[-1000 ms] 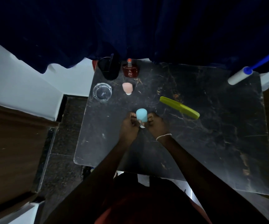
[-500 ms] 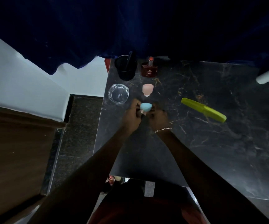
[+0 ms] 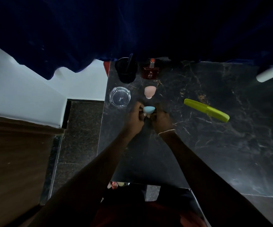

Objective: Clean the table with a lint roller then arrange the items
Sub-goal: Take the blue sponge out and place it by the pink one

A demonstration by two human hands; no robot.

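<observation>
Both hands hold a light blue makeup sponge (image 3: 149, 110) low over the black marble table (image 3: 214, 153), my left hand (image 3: 135, 119) on its left side and my right hand (image 3: 161, 119) on its right. Just beyond it stands a pink sponge (image 3: 150, 91). A clear glass ashtray (image 3: 119, 96) sits to the left. A black cup (image 3: 126, 72) with a stick in it and a dark red perfume bottle (image 3: 150, 71) stand at the back edge. A green comb (image 3: 206, 110) lies to the right. The white lint roller (image 3: 271, 72) with a blue handle lies at the far right.
A dark blue curtain (image 3: 132, 30) hangs behind the table. Left of the table is a drop to dark floor (image 3: 80, 136), a white wall and a brown wooden surface (image 3: 17, 161). The table's near edge runs just in front of my body.
My hands carried the blue sponge away from me toward the pink sponge. The view shifted left, so the lint roller now sits at the right edge of the frame.
</observation>
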